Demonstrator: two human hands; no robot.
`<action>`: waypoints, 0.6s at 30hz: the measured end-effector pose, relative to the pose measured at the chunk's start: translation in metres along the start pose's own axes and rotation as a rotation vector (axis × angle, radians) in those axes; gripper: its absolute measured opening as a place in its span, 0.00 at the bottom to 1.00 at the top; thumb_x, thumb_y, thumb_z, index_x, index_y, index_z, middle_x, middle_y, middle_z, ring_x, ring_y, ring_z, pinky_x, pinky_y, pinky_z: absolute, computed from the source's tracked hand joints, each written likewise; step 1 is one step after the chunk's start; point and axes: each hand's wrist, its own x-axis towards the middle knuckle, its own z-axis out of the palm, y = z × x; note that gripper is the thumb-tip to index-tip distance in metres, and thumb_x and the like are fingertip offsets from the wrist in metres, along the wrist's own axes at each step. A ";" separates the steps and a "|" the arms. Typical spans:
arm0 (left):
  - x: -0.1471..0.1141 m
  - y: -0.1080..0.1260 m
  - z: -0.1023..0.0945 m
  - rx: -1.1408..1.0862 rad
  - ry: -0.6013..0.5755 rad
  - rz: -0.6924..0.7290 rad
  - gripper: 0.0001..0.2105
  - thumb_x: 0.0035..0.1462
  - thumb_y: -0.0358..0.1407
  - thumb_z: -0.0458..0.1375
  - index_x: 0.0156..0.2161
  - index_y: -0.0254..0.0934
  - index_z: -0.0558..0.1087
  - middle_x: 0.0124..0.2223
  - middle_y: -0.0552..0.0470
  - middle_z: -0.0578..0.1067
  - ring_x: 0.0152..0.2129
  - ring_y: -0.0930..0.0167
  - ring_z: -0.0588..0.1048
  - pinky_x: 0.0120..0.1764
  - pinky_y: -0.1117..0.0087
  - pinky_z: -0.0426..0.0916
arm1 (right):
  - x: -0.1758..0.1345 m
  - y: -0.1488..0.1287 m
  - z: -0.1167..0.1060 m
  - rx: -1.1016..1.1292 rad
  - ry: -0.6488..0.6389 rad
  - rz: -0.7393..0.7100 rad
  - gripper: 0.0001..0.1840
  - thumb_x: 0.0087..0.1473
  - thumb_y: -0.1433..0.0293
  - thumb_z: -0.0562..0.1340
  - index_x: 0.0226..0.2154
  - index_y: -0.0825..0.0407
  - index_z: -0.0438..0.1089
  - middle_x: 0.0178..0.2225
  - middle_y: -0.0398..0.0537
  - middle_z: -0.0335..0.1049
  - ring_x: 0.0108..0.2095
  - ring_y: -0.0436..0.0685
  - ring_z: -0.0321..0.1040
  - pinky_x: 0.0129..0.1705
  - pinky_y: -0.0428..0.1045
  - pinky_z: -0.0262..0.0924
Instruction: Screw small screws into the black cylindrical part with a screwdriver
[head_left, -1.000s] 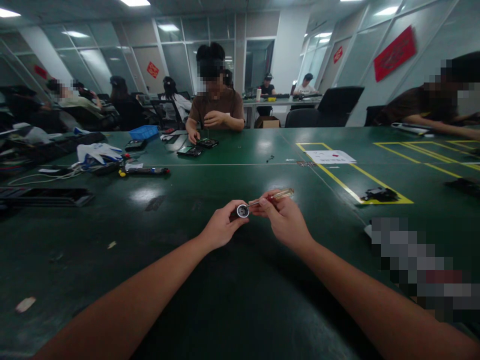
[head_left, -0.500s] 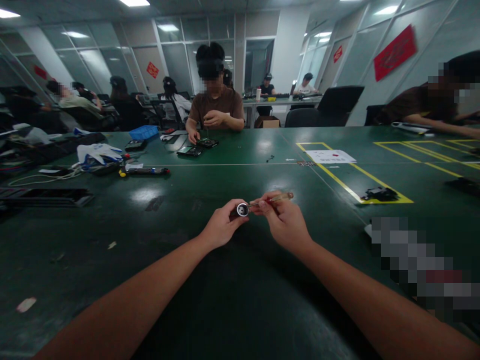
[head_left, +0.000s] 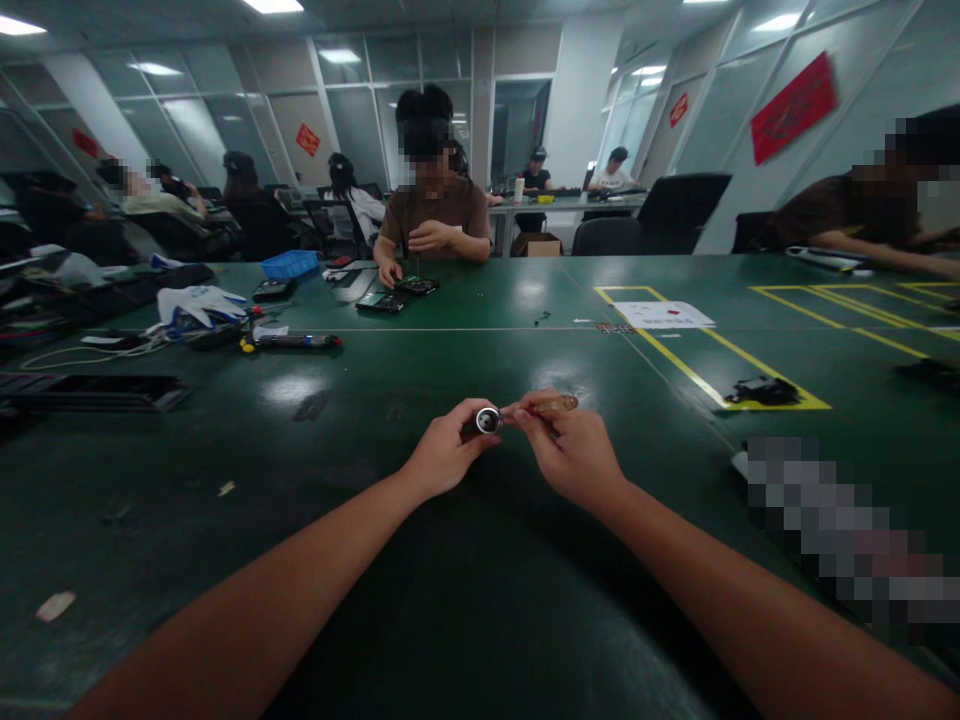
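Fingers of the left hand (head_left: 442,455) are closed around a small round metal-rimmed piece (head_left: 488,420), held above the middle of the near green table (head_left: 450,600) with its open end toward the viewer. Its hollow is dark, with a few pale details too small to make out. Just to the right, the right hand (head_left: 576,445) pinches a screwdriver (head_left: 559,404) with an amber handle, its shaft pointing left at the rim; whether the tip touches cannot be told. The step in hand looks like working the tool at the side of the piece, which calls for a firm left grip and the shaft kept in line.

Farther off at left lies a long dark housing (head_left: 97,392), apparently hollow, its inside too dark to read. Beyond it are a dark hand tool (head_left: 296,342) and white-and-blue gloves (head_left: 201,305); to the right, a black part (head_left: 761,390) lies within a yellow outline. Farther left, a blue tray (head_left: 291,264) stands near the far edge, contents unclear. Across the table a co-worker (head_left: 435,210) bends over dark parts (head_left: 382,301). Farthest is a cardboard box (head_left: 538,245), contents hidden.
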 end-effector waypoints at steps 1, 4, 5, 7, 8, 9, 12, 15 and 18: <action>0.000 0.000 0.000 -0.007 -0.001 0.001 0.15 0.57 0.33 0.63 0.49 0.39 0.70 0.47 0.50 0.76 0.45 0.67 0.75 0.50 0.65 0.69 | 0.000 0.000 0.001 -0.001 0.000 0.001 0.12 0.64 0.69 0.56 0.37 0.47 0.76 0.40 0.47 0.79 0.39 0.59 0.77 0.37 0.50 0.69; -0.001 0.001 0.000 -0.024 -0.004 0.000 0.16 0.56 0.33 0.63 0.50 0.39 0.70 0.47 0.50 0.76 0.44 0.67 0.75 0.50 0.65 0.69 | 0.000 0.001 0.002 0.019 0.005 0.007 0.12 0.64 0.69 0.56 0.37 0.47 0.76 0.40 0.47 0.79 0.39 0.59 0.77 0.38 0.51 0.69; -0.001 0.002 0.000 -0.026 -0.004 0.000 0.16 0.56 0.33 0.63 0.50 0.39 0.70 0.47 0.50 0.76 0.44 0.67 0.75 0.49 0.65 0.69 | 0.000 0.001 0.003 0.031 0.011 0.013 0.11 0.64 0.68 0.56 0.37 0.47 0.76 0.39 0.47 0.78 0.39 0.59 0.77 0.38 0.51 0.69; -0.001 0.002 -0.001 -0.028 -0.004 0.003 0.16 0.56 0.32 0.63 0.49 0.39 0.70 0.47 0.50 0.76 0.44 0.68 0.75 0.50 0.65 0.69 | 0.000 0.002 0.003 0.058 0.023 0.028 0.11 0.65 0.67 0.56 0.36 0.47 0.75 0.38 0.47 0.78 0.38 0.58 0.76 0.39 0.52 0.69; -0.001 0.003 -0.001 -0.030 -0.005 0.005 0.16 0.56 0.32 0.63 0.49 0.39 0.71 0.47 0.50 0.76 0.44 0.67 0.75 0.50 0.65 0.69 | 0.001 0.002 0.003 0.069 0.023 0.037 0.12 0.65 0.66 0.56 0.36 0.47 0.75 0.38 0.47 0.78 0.38 0.58 0.76 0.40 0.52 0.69; -0.001 0.003 -0.001 -0.034 -0.007 0.007 0.16 0.56 0.32 0.63 0.50 0.39 0.70 0.47 0.50 0.76 0.45 0.67 0.75 0.50 0.65 0.69 | 0.001 0.002 0.003 0.080 0.021 0.045 0.12 0.66 0.66 0.56 0.36 0.47 0.75 0.38 0.47 0.78 0.38 0.58 0.76 0.40 0.52 0.69; 0.000 0.003 0.000 -0.057 -0.015 0.005 0.16 0.56 0.32 0.63 0.50 0.39 0.70 0.48 0.50 0.77 0.46 0.67 0.75 0.52 0.64 0.68 | 0.000 0.001 0.001 0.090 0.014 0.053 0.13 0.66 0.66 0.55 0.35 0.48 0.74 0.39 0.47 0.77 0.38 0.58 0.76 0.41 0.52 0.68; 0.000 0.002 0.000 -0.068 -0.013 -0.006 0.16 0.56 0.33 0.63 0.50 0.39 0.70 0.47 0.50 0.77 0.45 0.67 0.75 0.51 0.64 0.69 | 0.000 0.000 -0.001 0.055 0.012 0.018 0.13 0.66 0.66 0.55 0.35 0.48 0.74 0.38 0.47 0.77 0.38 0.58 0.76 0.40 0.51 0.68; 0.000 0.001 0.000 -0.065 -0.014 -0.008 0.15 0.56 0.32 0.64 0.49 0.39 0.70 0.46 0.50 0.77 0.43 0.67 0.75 0.49 0.65 0.69 | 0.000 -0.001 -0.002 0.023 -0.010 -0.029 0.12 0.65 0.68 0.55 0.36 0.48 0.75 0.39 0.48 0.78 0.38 0.58 0.76 0.40 0.51 0.67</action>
